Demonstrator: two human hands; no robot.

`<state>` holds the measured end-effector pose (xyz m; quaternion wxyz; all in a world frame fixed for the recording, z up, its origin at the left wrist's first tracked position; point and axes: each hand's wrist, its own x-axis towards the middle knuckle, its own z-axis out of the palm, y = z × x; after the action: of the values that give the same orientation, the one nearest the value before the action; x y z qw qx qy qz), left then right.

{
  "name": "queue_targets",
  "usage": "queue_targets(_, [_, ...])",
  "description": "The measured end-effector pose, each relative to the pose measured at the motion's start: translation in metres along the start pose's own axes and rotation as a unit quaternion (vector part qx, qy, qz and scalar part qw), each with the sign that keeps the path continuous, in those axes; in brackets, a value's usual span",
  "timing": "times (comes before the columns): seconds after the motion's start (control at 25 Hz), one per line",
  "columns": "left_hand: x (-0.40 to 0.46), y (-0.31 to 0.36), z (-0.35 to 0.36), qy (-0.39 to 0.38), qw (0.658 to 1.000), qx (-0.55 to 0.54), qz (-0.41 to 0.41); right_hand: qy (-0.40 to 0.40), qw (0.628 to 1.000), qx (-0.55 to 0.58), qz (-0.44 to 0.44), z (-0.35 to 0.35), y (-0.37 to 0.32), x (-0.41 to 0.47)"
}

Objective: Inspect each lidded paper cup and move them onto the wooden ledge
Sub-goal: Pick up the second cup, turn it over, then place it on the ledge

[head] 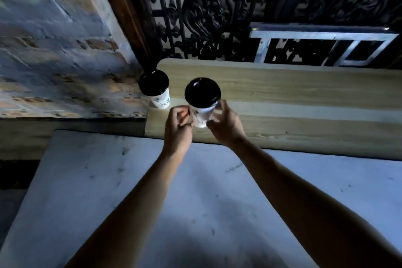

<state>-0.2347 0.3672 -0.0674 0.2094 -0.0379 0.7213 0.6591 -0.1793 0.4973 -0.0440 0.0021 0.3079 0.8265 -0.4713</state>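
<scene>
Both hands are raised over the near edge of the wooden ledge (293,93); between them is a white paper cup (201,115) with a black lid (202,92). The right hand (226,126) curls its fingers around the right side of this cup; the left hand (178,128) has its fingers bent, and the fingertips touch the cup's left side. The picture is blurred here, so I cannot tell if the cup's bottom rests on the wood or is a little above it. A second lidded paper cup (161,99) stands upright at the left end of the ledge, near the brick wall (54,50); no hand touches it. Below the arms lies a pale, marked tabletop (108,180); behind the ledge stands a dark ornamental iron grille (206,6).
</scene>
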Motion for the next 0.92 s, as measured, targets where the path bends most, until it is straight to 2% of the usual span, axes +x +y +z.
queue_targets(0.12, [0.054, -0.010, 0.011, -0.017, 0.999, -0.037, -0.013, 0.026, 0.999, 0.026, -0.016, 0.019, 0.004, 0.048])
queue_targets(0.32, [0.084, -0.039, 0.025, -0.023, 0.999, -0.045, -0.017, 0.048, 0.998, 0.037, 0.007, 0.034, 0.022, 0.077])
queue_targets(0.52, [0.095, -0.057, 0.033, -0.022, 0.998, -0.037, -0.038, 0.019, 0.997, 0.064, 0.040, 0.049, 0.047, 0.086])
queue_targets(0.68, [0.090, -0.061, 0.032, -0.023, 0.995, -0.080, -0.058, -0.015, 0.997, 0.046, 0.054, 0.044, 0.052, 0.081])
queue_targets(0.8, [0.070, -0.061, 0.027, -0.005, 0.997, -0.034, -0.071, -0.013, 0.994, 0.046, 0.102, 0.027, 0.054, 0.065])
queue_targets(0.92, [0.019, -0.057, 0.018, -0.007, 0.999, 0.042, -0.030, -0.023, 0.992, 0.002, 0.120, 0.000, 0.062, 0.021])
